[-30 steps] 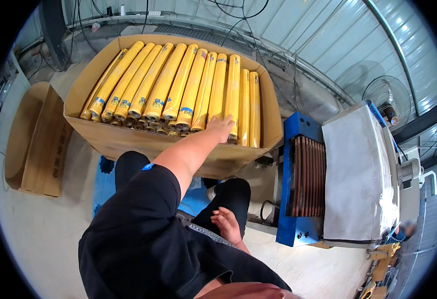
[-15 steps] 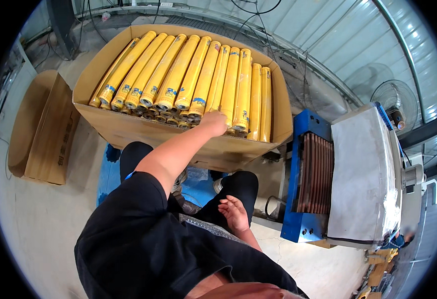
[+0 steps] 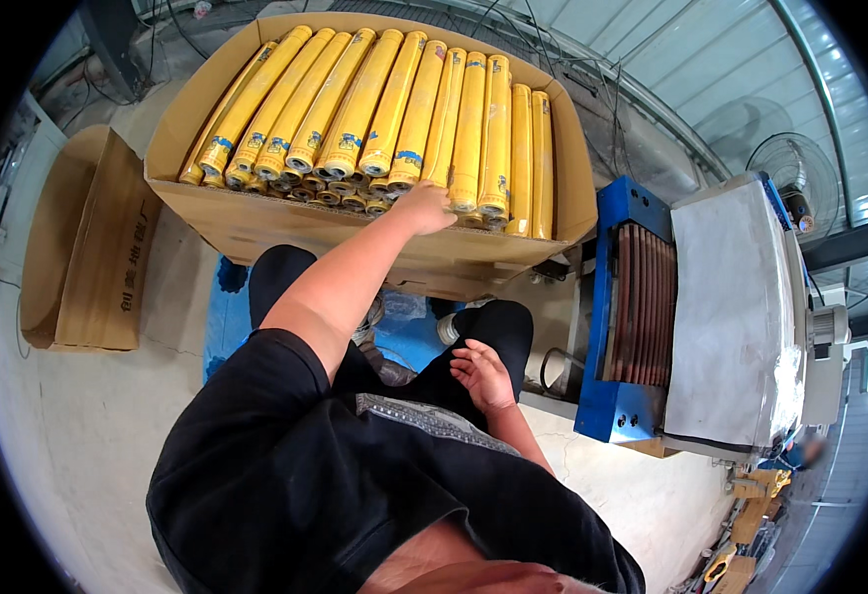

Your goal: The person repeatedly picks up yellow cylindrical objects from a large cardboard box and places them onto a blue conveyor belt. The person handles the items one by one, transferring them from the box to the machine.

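Note:
My left hand (image 3: 424,209) reaches over the near wall of a large open cardboard box (image 3: 325,231). Its fingers are closed at the lower end of a yellow tube (image 3: 445,124), which they partly hide. Similar long yellow tubes (image 3: 359,104) with blue printed marks lie side by side in the box, tilted with their near ends lower. Below them show the dark round ends of more tubes (image 3: 327,196). Above my right thigh, my right hand (image 3: 483,374) hangs with its fingers apart and slightly bent, nothing in them.
A smaller open carton (image 3: 107,262) stands on the floor at the left. To the right is a machine with a blue frame (image 3: 624,411), brown ribbed bellows (image 3: 642,307) and a pale cover (image 3: 731,317). A fan (image 3: 798,188) stands behind it. Blue sheeting (image 3: 404,332) lies under my feet.
The whole view has shifted, so the box sits higher in the picture. My left hand stays at the same tube's end, and my right hand stays over my thigh.

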The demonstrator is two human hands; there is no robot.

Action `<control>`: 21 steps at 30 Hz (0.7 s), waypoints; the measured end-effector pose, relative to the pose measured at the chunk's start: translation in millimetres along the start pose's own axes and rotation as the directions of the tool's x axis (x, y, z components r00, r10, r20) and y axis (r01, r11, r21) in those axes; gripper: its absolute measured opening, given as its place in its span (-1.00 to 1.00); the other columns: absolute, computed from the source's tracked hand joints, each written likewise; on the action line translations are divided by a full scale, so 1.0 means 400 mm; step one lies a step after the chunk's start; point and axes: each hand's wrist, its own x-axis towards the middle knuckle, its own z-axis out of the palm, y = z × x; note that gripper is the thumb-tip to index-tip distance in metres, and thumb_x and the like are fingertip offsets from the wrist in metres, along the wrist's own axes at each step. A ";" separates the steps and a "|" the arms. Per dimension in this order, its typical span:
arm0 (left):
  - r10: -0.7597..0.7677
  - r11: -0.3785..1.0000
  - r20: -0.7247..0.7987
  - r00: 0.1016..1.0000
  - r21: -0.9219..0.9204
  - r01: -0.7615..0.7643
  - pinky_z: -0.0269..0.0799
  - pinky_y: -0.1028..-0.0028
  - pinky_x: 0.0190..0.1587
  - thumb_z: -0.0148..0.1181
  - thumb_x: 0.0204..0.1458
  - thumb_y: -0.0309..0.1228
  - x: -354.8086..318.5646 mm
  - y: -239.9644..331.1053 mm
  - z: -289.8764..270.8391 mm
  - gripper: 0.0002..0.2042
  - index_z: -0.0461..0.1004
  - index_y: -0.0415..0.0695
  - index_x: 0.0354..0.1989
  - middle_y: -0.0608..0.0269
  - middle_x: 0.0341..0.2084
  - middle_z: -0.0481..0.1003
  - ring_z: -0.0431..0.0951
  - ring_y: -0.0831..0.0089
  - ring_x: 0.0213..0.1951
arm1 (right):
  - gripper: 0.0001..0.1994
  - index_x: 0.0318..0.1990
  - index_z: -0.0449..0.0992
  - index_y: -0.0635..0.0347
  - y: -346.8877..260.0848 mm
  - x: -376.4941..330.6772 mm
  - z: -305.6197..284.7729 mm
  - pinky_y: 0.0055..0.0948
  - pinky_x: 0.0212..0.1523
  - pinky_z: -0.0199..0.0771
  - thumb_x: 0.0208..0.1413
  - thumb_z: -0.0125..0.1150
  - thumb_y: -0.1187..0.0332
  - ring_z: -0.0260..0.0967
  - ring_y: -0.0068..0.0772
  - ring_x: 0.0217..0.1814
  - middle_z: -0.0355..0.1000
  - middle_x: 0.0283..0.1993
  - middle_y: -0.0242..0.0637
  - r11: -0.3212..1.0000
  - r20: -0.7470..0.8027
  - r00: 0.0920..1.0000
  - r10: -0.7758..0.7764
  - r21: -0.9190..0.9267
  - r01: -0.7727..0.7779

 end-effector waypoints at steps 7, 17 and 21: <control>-0.035 0.952 -0.073 0.997 -0.305 0.011 0.22 0.35 0.17 0.16 -0.01 -0.18 0.014 -0.033 0.000 -0.59 0.49 -0.24 -0.07 0.03 0.07 0.39 0.33 0.15 0.13 | -0.68 0.07 0.28 0.19 -0.009 0.001 -0.002 -0.27 -0.05 0.45 0.19 0.05 0.36 0.41 -0.27 -0.10 0.41 -0.07 -0.15 1.000 0.002 1.000 0.018 0.015 -0.018; -0.102 0.914 -0.112 0.988 -0.403 0.049 0.31 0.34 0.08 0.15 0.00 -0.17 -0.001 -0.032 -0.009 -0.60 0.50 -0.22 -0.09 -0.01 -0.01 0.44 0.42 0.11 0.04 | -0.68 0.08 0.27 0.19 -0.010 -0.004 -0.003 -0.26 -0.05 0.44 0.18 0.05 0.36 0.41 -0.27 -0.10 0.41 -0.07 -0.14 0.999 0.014 1.000 0.009 0.041 -0.009; -0.115 0.910 -0.086 0.990 -0.409 0.071 0.33 0.32 0.06 0.14 0.01 -0.18 -0.011 -0.017 -0.023 -0.60 0.50 -0.21 -0.08 -0.01 -0.03 0.46 0.44 0.11 0.01 | -0.68 0.08 0.27 0.18 -0.009 -0.004 -0.007 -0.26 -0.05 0.44 0.19 0.04 0.36 0.41 -0.26 -0.09 0.41 -0.07 -0.15 0.999 0.010 1.000 0.008 0.049 -0.009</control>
